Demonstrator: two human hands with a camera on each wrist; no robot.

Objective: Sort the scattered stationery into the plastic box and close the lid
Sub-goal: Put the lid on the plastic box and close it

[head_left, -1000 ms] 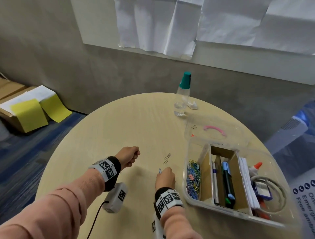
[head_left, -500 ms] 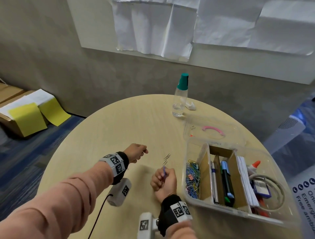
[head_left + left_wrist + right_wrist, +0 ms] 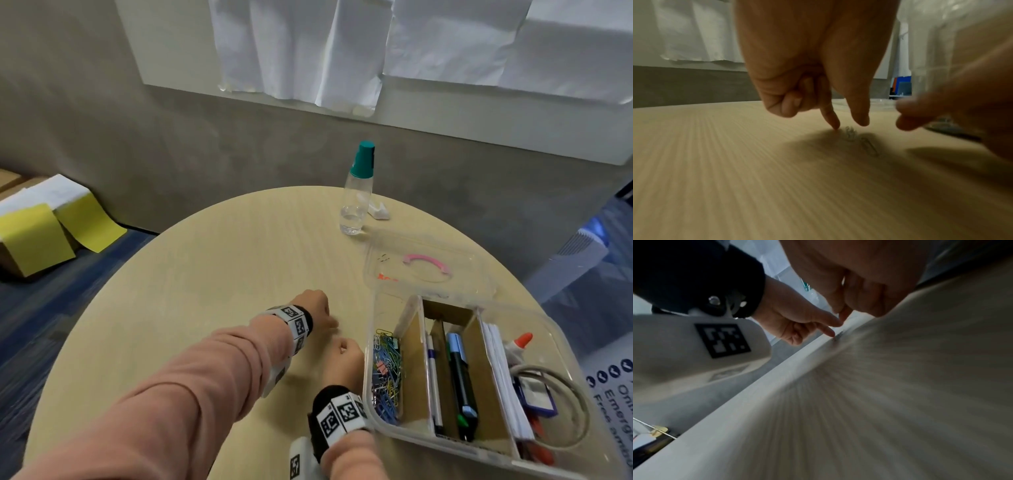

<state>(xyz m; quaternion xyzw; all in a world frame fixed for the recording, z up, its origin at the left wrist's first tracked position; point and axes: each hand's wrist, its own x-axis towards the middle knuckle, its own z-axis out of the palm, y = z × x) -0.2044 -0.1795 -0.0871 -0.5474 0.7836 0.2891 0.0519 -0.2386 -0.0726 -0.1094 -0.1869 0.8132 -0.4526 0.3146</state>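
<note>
Left hand (image 3: 813, 68), index fingertip on counter (image 3: 735, 162) beside loose paper clips (image 3: 861, 139); right hand (image 3: 344, 361) curled, contents unclear.

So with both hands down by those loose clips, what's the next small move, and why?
Probably close the left hand's index finger and thumb on the silver paper clips. They lie on the table right under its fingertips, not yet gripped, and the clip compartment of the plastic box stands open alongside.

Clear bottle with a teal cap (image 3: 358, 195) stands at the far edge of the round wooden table (image 3: 219, 274), small white thing (image 3: 379, 211) just beside it. Yellow sheets (image 3: 58, 228) on cardboard boxes (image 3: 13, 263) off left.
</note>
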